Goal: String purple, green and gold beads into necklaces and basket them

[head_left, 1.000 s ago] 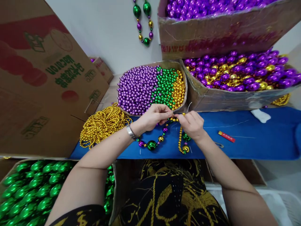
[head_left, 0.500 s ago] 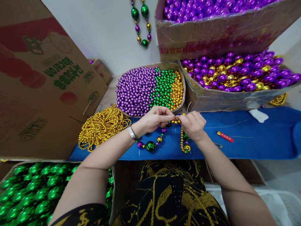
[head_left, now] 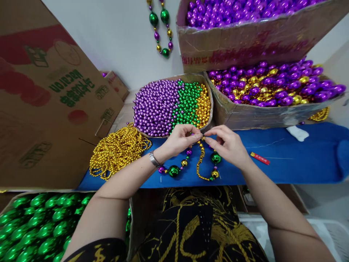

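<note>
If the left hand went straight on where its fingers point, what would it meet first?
Probably the right hand, whose fingers sit just ahead, though depth is hard to judge.

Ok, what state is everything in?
Left hand: pinching at the strand
Right hand: slightly open, beside the left
Strand: partly on the blue cloth
Necklace: hanging against the wall
Gold chains: heaped
Tricolour box: open, full
Upper box: open, full
Lower box: open, full
Green beads: packed together
Red packet: lying flat
Wristband: worn
</note>
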